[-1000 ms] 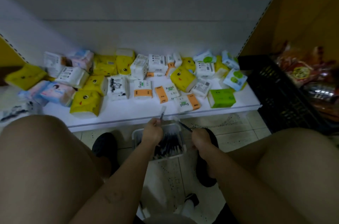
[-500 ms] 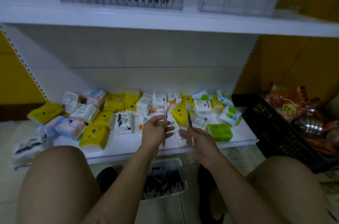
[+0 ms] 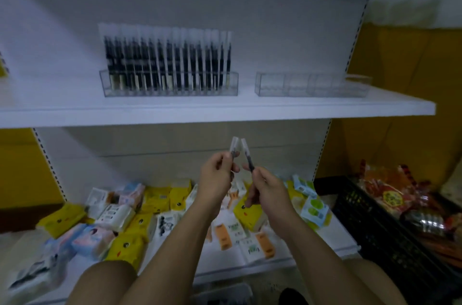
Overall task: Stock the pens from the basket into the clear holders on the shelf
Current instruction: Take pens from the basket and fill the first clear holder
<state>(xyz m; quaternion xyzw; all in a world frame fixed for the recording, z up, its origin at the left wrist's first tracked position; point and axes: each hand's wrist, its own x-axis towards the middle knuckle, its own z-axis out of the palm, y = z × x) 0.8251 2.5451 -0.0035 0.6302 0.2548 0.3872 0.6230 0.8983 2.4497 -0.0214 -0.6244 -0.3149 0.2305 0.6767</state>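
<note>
Head view shows the job partly done. Above and left of the hands, the left holder (image 3: 172, 92) on the upper shelf (image 3: 225, 111) is packed with a row of dark pens standing upright. The right holder (image 3: 310, 86), above and right of the hands, looks empty in every compartment. Below the wrists only the pale rim of the basket (image 3: 222, 292) shows, and what remains in it cannot be told. My reading is that 1 holder is stocked and 1 is left to fill.

The left hand (image 3: 217, 179) has its fingers curled round the lower part of the left pen (image 3: 234, 149). The right hand (image 3: 268, 189) pinches the right pen (image 3: 248, 158) between thumb and fingers, its lower end running down past the palm. Both pens rise just above the knuckles, well below the holders. Each has its long axis close to vertical, clear cap end up. The left pen leans slightly right and the right pen slightly left, so the 2 cap tips nearly meet; whether they touch is unclear.

Beyond the hands, tissue packs (image 3: 155, 199) lie scattered on the lower shelf (image 3: 220, 263), and a black crate (image 3: 375, 229) stands right of the right hand.
</note>
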